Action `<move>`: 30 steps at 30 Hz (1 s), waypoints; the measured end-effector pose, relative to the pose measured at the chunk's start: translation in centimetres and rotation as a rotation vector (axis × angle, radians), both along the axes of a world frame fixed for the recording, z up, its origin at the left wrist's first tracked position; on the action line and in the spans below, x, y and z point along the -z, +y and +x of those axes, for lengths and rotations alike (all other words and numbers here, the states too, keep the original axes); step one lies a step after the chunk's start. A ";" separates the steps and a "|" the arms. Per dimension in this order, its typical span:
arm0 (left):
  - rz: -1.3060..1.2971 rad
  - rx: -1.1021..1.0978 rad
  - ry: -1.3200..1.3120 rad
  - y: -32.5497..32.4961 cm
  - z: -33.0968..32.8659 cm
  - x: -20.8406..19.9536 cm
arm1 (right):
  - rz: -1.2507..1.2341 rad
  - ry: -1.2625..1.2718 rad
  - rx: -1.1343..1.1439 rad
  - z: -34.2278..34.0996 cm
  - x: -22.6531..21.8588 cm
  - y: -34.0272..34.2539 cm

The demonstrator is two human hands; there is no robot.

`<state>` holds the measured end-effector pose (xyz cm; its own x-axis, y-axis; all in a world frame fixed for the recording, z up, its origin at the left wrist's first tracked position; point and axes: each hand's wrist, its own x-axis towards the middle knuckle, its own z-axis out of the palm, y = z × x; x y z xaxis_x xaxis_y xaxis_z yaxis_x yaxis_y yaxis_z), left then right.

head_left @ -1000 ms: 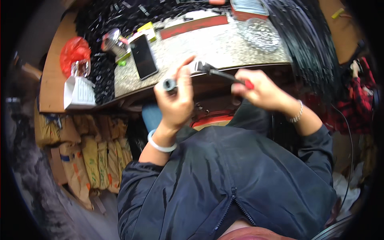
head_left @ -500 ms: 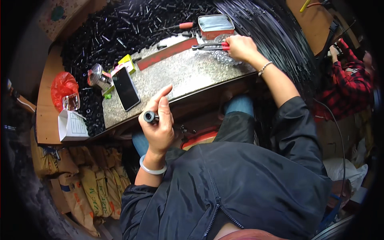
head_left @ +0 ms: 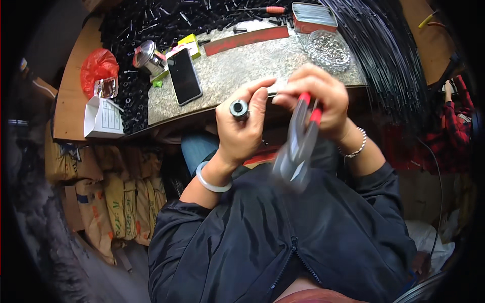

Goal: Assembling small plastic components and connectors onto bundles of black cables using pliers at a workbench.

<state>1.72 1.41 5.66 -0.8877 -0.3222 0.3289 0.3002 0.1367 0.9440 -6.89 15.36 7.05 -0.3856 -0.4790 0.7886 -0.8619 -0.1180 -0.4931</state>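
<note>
My left hand is closed around a dark tubular piece, whose round, hollow end faces up. Red-handled pliers hang from my right hand, jaws pointing down toward my jacket and smeared by motion. The fingertips of both hands come close together just off the table's front edge. Something small and pale shows between them, too blurred to name. Beyond my right hand, a clear round dish of small shiny metal pieces rests on the speckled tabletop.
A phone, a lidded jar and a red flat bar lie on the table. A red tin of thin rods stands behind the dish. Black rods spread at right; small black parts heap at the back.
My right hand has come from the dish toward my left hand, its pliers swinging from pointing left to pointing down. My left hand has moved up and right in the picture; the view has shifted.
</note>
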 end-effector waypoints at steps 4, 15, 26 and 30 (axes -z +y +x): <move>0.182 0.119 0.006 -0.4 0.8 -0.5 | -0.132 0.142 0.046 1.7 0.5 -1.4; 0.148 0.139 -0.054 -0.5 2.3 -1.4 | -0.209 0.046 0.095 2.8 1.0 -2.1; 0.065 0.108 0.094 -0.7 1.4 -1.0 | -0.254 0.106 -0.055 4.0 1.0 -3.6; 0.057 0.096 0.138 -0.8 1.2 -0.7 | -0.286 0.125 -0.070 3.8 1.2 -4.4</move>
